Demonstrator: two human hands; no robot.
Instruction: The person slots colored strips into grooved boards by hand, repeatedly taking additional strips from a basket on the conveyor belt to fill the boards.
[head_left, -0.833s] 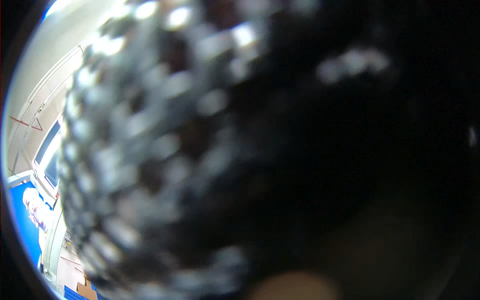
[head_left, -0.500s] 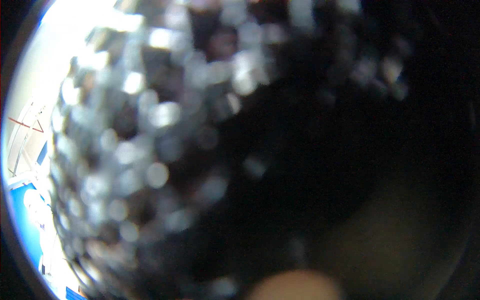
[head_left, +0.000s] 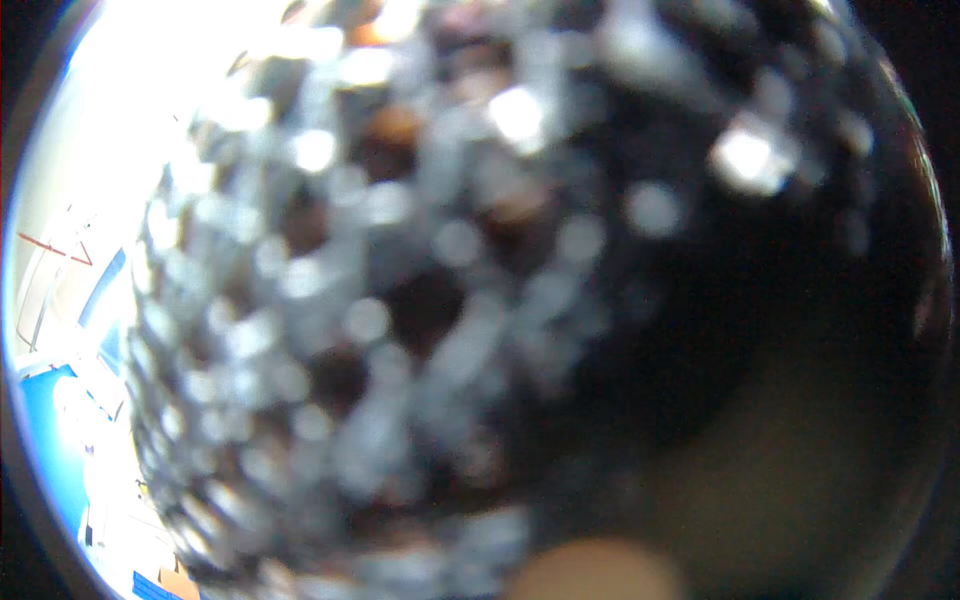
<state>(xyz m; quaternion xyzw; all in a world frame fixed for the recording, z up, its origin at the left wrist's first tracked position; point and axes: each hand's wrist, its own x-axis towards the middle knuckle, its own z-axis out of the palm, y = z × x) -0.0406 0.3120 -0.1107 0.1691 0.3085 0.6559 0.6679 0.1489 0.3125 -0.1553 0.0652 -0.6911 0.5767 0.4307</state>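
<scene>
A blurred grey mesh-like material [head_left: 400, 300] with bright glints and dark gaps fills most of the head view, very close to the lens. Through some of the gaps, brown and orange tones show. Toward the lower right it fades into deep shadow. A round, tan, out-of-focus patch [head_left: 600, 575] sits at the bottom edge; what it is I cannot make out. Neither my left hand nor my right hand can be recognised, and whatever they hold or touch is hidden.
Along the left rim runs a bright, overexposed strip of the room. It holds a blue panel-like surface [head_left: 50, 430], thin red lines [head_left: 55, 247] on a pale surface, and a small tan block [head_left: 178, 583] beside a blue edge [head_left: 150, 586] at the bottom.
The mesh material has shifted rightward across the lens, and more of it is lit. Slightly more of the room shows at the left rim, including the tan block.
</scene>
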